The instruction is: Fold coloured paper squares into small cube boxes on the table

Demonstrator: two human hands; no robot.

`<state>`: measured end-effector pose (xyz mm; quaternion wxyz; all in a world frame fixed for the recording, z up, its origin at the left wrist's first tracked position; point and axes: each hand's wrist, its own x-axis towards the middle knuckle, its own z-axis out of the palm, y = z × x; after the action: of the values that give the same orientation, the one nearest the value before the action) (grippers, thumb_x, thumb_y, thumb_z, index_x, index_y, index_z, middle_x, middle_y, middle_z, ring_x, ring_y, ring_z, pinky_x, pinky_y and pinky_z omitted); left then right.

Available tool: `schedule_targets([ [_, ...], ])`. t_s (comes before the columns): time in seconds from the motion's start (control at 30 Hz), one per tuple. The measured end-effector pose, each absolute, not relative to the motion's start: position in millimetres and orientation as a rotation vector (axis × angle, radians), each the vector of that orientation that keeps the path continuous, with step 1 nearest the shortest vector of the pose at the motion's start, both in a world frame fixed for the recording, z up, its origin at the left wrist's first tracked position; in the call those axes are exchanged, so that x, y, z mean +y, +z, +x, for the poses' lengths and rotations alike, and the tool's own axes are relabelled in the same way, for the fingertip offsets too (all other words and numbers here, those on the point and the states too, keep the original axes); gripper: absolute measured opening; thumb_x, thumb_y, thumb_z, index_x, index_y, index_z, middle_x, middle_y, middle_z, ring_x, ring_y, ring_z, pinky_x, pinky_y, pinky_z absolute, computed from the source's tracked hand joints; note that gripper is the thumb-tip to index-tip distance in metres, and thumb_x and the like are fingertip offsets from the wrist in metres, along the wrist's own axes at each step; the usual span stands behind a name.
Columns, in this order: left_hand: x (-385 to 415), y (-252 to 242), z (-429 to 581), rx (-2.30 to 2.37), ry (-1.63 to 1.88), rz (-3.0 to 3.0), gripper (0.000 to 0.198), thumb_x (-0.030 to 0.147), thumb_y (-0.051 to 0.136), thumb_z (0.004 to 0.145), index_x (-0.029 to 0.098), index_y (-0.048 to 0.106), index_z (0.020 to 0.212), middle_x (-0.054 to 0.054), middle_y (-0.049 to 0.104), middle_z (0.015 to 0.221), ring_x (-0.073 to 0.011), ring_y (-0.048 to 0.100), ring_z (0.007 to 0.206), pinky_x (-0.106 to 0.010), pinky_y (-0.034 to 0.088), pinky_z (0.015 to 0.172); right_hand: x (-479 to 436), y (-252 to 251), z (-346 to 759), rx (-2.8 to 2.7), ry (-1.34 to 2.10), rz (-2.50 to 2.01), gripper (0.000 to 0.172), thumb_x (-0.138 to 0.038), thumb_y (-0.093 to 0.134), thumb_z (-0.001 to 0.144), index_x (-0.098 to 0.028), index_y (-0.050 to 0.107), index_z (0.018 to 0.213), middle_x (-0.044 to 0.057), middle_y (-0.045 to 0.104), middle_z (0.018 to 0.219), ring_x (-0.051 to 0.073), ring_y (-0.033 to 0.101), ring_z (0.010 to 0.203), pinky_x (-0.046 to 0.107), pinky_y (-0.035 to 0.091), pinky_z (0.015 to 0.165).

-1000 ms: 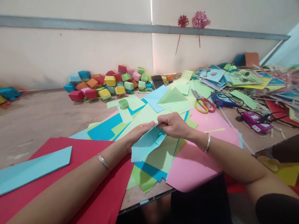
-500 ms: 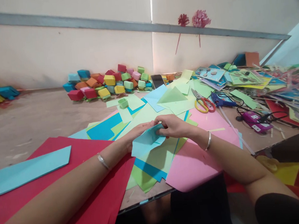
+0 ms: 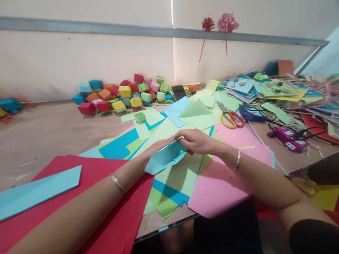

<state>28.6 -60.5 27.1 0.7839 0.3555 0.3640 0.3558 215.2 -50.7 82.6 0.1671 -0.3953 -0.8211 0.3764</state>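
Note:
A creased light blue sheet of paper [image 3: 164, 160], partly folded, is held up between my two hands over the table. My left hand [image 3: 155, 148] supports it from behind on the left, its fingers mostly hidden by the paper. At the upper right edge my right hand [image 3: 193, 141] pinches it, fingers curled behind and thumb near the edge. Beneath the hands lie pale green sheets [image 3: 188, 173], a blue strip [image 3: 167, 191] and a pink sheet [image 3: 218, 182].
Red sheets [image 3: 106, 223] and a light blue strip [image 3: 35, 194] lie left. Folded paper boxes [image 3: 125, 92] pile up against the wall. Scissors [image 3: 230, 115], a glue gun [image 3: 253, 113], a purple power socket [image 3: 290, 137] and decorated cards [image 3: 279, 87] are on the right. A phone [image 3: 179, 92] lies behind.
The light blue paper has tipped flatter, so less of its face shows. My right fingers have shifted from inside the fold to its upper edge. The table things have stayed put.

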Motion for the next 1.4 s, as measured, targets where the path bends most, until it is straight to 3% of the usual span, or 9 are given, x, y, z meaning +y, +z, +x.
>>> schedule_targets([
  [0.17, -57, 27, 24, 0.62, 0.676, 0.805, 0.025, 0.03, 0.068, 0.083, 0.008, 0.074, 0.093, -0.016, 0.074, 0.086, -0.0166, 0.066, 0.067, -0.024, 0.051, 0.063, -52, 79, 209, -1.975, 1.319, -1.247, 0.028, -0.005, 0.043, 0.078, -0.018, 0.06, 0.096, -0.009, 0.052, 0.043, 0.009, 0.05, 0.041, 0.018, 0.038, 0.048],
  [0.3, -60, 29, 23, 0.537, 0.799, 0.834, 0.03, 0.021, 0.073, 0.078, 0.012, 0.072, 0.106, -0.014, 0.073, 0.102, -0.0201, 0.068, 0.085, -0.025, 0.053, 0.067, -50, 77, 206, -1.596, 1.543, -1.334, 0.025, -0.007, 0.044, 0.081, -0.016, 0.059, 0.099, -0.009, 0.048, 0.037, 0.009, 0.042, 0.035, 0.017, 0.029, 0.036],
  [0.43, -62, 26, 26, 0.604, 0.865, 0.859, 0.029, 0.034, 0.076, 0.083, 0.011, 0.073, 0.099, -0.012, 0.072, 0.092, -0.0189, 0.067, 0.081, -0.024, 0.052, 0.065, -49, 72, 204, -1.607, 1.622, -1.339, 0.027, -0.015, 0.047, 0.089, -0.013, 0.059, 0.113, -0.007, 0.051, 0.04, 0.008, 0.042, 0.034, 0.016, 0.031, 0.037],
  [0.57, -58, 21, 25, 0.649, 0.878, 0.725, 0.03, 0.04, 0.069, 0.09, 0.01, 0.073, 0.096, -0.012, 0.073, 0.09, -0.0164, 0.067, 0.075, -0.023, 0.053, 0.064, -46, 71, 211, -1.792, 1.224, -1.379, 0.041, -0.034, 0.04, 0.1, -0.013, 0.05, 0.134, -0.005, 0.056, 0.05, 0.011, 0.05, 0.044, 0.022, 0.045, 0.051],
  [0.67, -53, 20, 23, 0.648, 0.849, 0.621, 0.035, 0.045, 0.062, 0.094, 0.012, 0.073, 0.095, -0.011, 0.074, 0.092, -0.0151, 0.068, 0.075, -0.023, 0.054, 0.066, -39, 73, 220, -2.019, 0.686, -1.127, 0.035, -0.04, 0.059, 0.093, -0.019, 0.063, 0.121, 0.005, 0.067, 0.084, 0.018, 0.064, 0.082, 0.033, 0.053, 0.082],
  [0.8, -54, 20, 22, 0.603, 0.849, 0.651, 0.038, 0.052, 0.063, 0.091, 0.015, 0.073, 0.099, -0.008, 0.074, 0.093, -0.0151, 0.068, 0.077, -0.023, 0.054, 0.066, -31, 69, 227, -2.267, 0.521, -0.795, 0.035, -0.045, 0.084, 0.072, -0.022, 0.072, 0.096, 0.014, 0.051, 0.141, 0.032, 0.044, 0.135, 0.05, 0.038, 0.112],
  [1.07, -67, 27, 33, 0.581, 0.846, 0.643, 0.044, 0.052, 0.06, 0.093, 0.02, 0.066, 0.122, -0.01, 0.071, 0.107, -0.019, 0.067, 0.091, -0.032, 0.055, 0.087, -32, 45, 216, -2.222, 0.673, -0.787, 0.023, -0.036, 0.085, 0.068, -0.021, 0.07, 0.077, 0.01, 0.043, 0.154, 0.033, 0.037, 0.143, 0.052, 0.031, 0.117],
  [1.23, -80, 49, 44, 0.533, 0.852, 0.416, 0.064, 0.068, 0.033, 0.096, 0.02, 0.064, 0.124, -0.011, 0.069, 0.111, -0.0204, 0.065, 0.091, -0.032, 0.055, 0.079, -37, 38, 210, -2.216, 0.725, -0.785, 0.017, -0.034, 0.083, 0.071, -0.022, 0.073, 0.076, 0.009, 0.046, 0.151, 0.03, 0.04, 0.14, 0.049, 0.034, 0.116],
  [1.4, -83, 53, 47, 0.583, 0.874, 0.284, 0.07, 0.068, 0.021, 0.098, 0.019, 0.068, 0.112, -0.011, 0.069, 0.106, -0.0184, 0.064, 0.088, -0.025, 0.052, 0.066, -40, 36, 206, -2.27, 0.635, -0.716, 0.013, -0.035, 0.08, 0.076, -0.023, 0.076, 0.075, 0.009, 0.051, 0.147, 0.03, 0.044, 0.137, 0.051, 0.033, 0.115],
])
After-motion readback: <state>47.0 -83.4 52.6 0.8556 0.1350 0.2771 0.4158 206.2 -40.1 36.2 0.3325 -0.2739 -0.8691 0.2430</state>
